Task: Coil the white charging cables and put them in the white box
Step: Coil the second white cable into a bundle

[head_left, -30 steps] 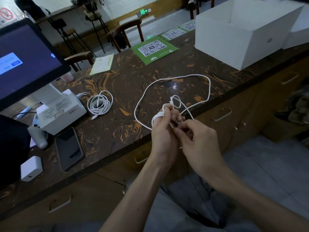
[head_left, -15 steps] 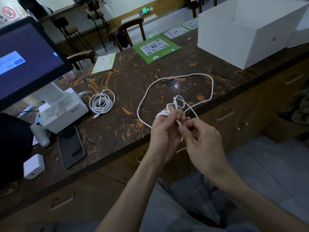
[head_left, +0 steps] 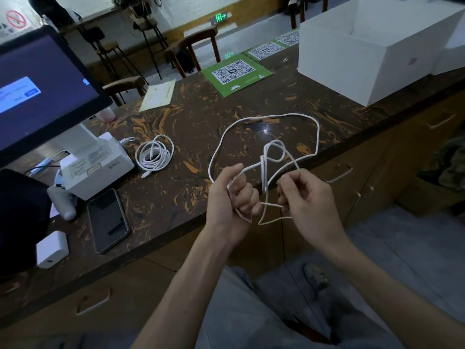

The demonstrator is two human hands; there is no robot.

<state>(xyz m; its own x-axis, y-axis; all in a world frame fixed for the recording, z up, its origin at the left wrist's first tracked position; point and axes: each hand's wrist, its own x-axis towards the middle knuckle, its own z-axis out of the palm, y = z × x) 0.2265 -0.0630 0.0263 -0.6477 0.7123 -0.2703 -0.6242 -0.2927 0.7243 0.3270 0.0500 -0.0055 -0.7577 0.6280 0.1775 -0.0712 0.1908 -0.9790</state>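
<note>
Low in the middle of the frame, a loose white cable (head_left: 266,119) is held by both hands in front of the counter edge. The left hand (head_left: 232,197) is curled tight round a bunch of the cable. The right hand (head_left: 305,197) is curled too, and a thin end of the cable is pinched at its fingertips (head_left: 283,206). Small loops hang between the two hands, and one big loop is spread out over the dark counter (head_left: 201,117) just past them.

At the lower left of the frame, a white charger block (head_left: 51,249) and a dark phone (head_left: 108,220) are seen lying near the counter edge. Further up on the left, a second white cable (head_left: 154,156), already coiled, lies flat beside a white screen stand (head_left: 98,163). A big screen (head_left: 37,89) fills the upper left.

At the upper right of the frame, the white box (head_left: 372,54) is seen open on the counter, well apart from both cables. A green card (head_left: 236,74) lies to its left.
</note>
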